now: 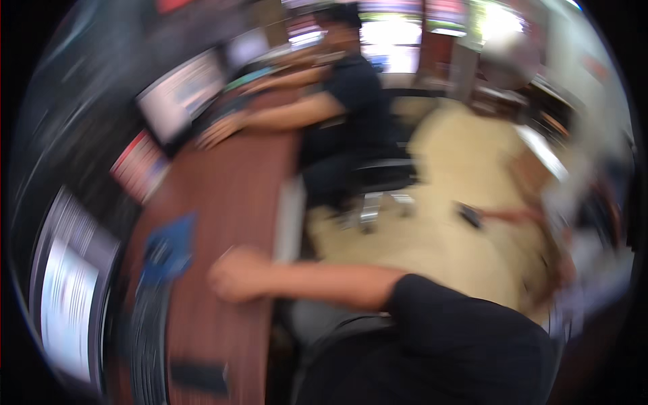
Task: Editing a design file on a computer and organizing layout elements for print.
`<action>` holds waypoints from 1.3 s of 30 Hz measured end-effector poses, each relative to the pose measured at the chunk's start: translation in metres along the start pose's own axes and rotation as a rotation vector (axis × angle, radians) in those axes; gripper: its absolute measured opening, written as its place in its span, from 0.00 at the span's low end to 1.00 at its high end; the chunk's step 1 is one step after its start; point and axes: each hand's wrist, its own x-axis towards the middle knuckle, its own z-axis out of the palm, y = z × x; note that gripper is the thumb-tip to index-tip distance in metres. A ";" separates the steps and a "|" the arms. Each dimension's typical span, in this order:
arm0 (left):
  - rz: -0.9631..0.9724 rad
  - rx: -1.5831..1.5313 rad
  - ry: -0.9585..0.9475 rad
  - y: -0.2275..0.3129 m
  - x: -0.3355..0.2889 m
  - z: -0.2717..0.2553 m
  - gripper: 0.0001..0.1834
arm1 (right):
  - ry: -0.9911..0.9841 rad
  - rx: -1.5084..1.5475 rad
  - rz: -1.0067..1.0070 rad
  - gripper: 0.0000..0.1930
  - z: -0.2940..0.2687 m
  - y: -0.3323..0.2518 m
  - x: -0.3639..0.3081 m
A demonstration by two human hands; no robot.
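Motion blur smears the whole head view. My right hand [237, 273] is over the reddish-brown desk [223, 202] near its edge, with the bare forearm reaching in from a black sleeve. It looks rounded, but the fingers are too smeared to tell apart. Nothing can be made out in it. Just beyond this hand lies a blue pad [179, 236] with a dark object, perhaps a mouse [159, 251], on it. A dark keyboard [150, 337] runs along the left of the desk. Closer to me rests a flat black rectangular object [199, 378]. My left hand is out of the picture.
Monitors [67, 304] stand along a dark wall, with a red-and-white panel [140, 165] between them. A co-worker [358, 101] sits farther along the desk, hands at the far monitor [182, 94]. Beside an office chair [371, 175], another person's arm [513, 214] holds a dark object [468, 214].
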 end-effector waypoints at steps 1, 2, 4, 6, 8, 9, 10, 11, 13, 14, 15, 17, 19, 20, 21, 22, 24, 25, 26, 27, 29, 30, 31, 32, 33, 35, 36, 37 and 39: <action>0.150 -0.155 0.026 0.011 -0.005 -0.012 0.51 | -0.069 0.011 -0.034 0.11 -0.002 -0.010 0.015; 0.338 -0.315 0.063 0.046 -0.007 -0.028 0.44 | -0.007 0.026 -0.166 0.11 -0.010 0.002 0.027; 0.203 -0.280 -0.098 0.083 -0.006 -0.056 0.51 | -0.064 0.106 -0.417 0.10 0.006 0.011 0.077; 0.140 -0.192 -0.125 0.079 -0.001 -0.048 0.55 | -0.181 0.135 -0.586 0.07 0.032 0.003 0.136; 0.040 -0.117 -0.127 0.062 -0.014 -0.049 0.56 | -0.241 0.175 -0.725 0.07 0.070 -0.015 0.168; 0.025 -0.118 -0.155 0.053 -0.018 -0.054 0.57 | -0.175 0.200 -0.828 0.06 0.088 -0.027 0.171; 0.025 -0.123 -0.182 0.047 -0.020 -0.058 0.58 | -0.097 0.221 -0.918 0.06 0.100 -0.036 0.171; -0.011 -0.116 -0.175 0.043 -0.020 -0.060 0.58 | -0.107 0.240 -0.949 0.06 0.106 -0.040 0.170; 0.040 -0.104 -0.207 0.041 -0.019 -0.059 0.61 | -0.131 0.209 -0.939 0.06 0.110 -0.040 0.161; 0.049 -0.094 -0.214 0.038 -0.018 -0.059 0.63 | -0.145 0.211 -0.937 0.06 0.109 -0.044 0.160; 0.042 -0.085 -0.208 0.038 -0.017 -0.061 0.63 | -0.140 0.221 -0.943 0.06 0.105 -0.047 0.158; 0.069 -0.081 -0.231 0.039 -0.016 -0.062 0.65 | -0.178 0.163 -0.875 0.06 0.100 -0.046 0.155; 0.055 -0.071 -0.246 0.041 -0.013 -0.060 0.66 | -0.197 0.114 -0.887 0.07 0.099 -0.043 0.158; 0.046 -0.070 -0.265 0.044 -0.013 -0.060 0.66 | -0.194 0.124 -0.874 0.07 0.099 -0.041 0.158; 0.038 -0.068 -0.285 0.047 -0.012 -0.060 0.67 | -0.191 0.135 -0.862 0.07 0.100 -0.041 0.159; 0.035 -0.055 -0.296 0.049 -0.010 -0.063 0.67 | -0.218 0.124 -0.849 0.07 0.099 -0.041 0.160; 0.035 -0.055 -0.301 0.052 -0.009 -0.066 0.67 | -0.223 0.124 -0.848 0.07 0.099 -0.039 0.161; 0.036 -0.055 -0.306 0.053 -0.007 -0.066 0.67 | -0.227 0.122 -0.847 0.07 0.099 -0.038 0.161; 0.032 -0.052 -0.308 0.052 -0.008 -0.066 0.67 | -0.202 0.126 -0.865 0.06 0.100 -0.041 0.162; 0.026 -0.054 -0.303 0.050 -0.008 -0.066 0.67 | -0.204 0.131 -0.867 0.06 0.097 -0.042 0.166; 0.003 -0.050 -0.294 0.043 -0.011 -0.066 0.67 | 0.068 0.061 -0.844 0.07 0.090 -0.041 0.183; 0.004 -0.075 -0.303 0.042 -0.011 -0.066 0.67 | 0.152 0.112 -0.688 0.08 0.090 -0.030 0.204; 0.002 -0.105 -0.313 0.043 -0.011 -0.064 0.66 | 0.231 0.160 -0.532 0.10 0.090 -0.010 0.225; -0.018 -0.108 -0.310 0.044 -0.012 -0.065 0.66 | 0.221 0.127 -0.397 0.12 0.090 0.007 0.237; -0.015 -0.121 -0.303 0.047 -0.011 -0.066 0.66 | 0.213 0.090 -0.263 0.14 0.088 0.024 0.248; -0.029 -0.139 -0.281 0.052 -0.011 -0.067 0.66 | 0.266 0.219 -0.240 0.16 0.097 0.061 0.253; -0.023 -0.159 -0.260 0.052 -0.012 -0.065 0.66 | 0.257 0.235 -0.266 0.16 0.102 0.062 0.251; -0.014 -0.180 -0.241 0.051 -0.013 -0.063 0.67 | 0.229 0.184 -0.247 0.16 0.106 0.061 0.246; -0.043 -0.178 -0.227 0.050 -0.019 -0.065 0.66 | 0.195 0.143 -0.248 0.15 0.111 0.058 0.238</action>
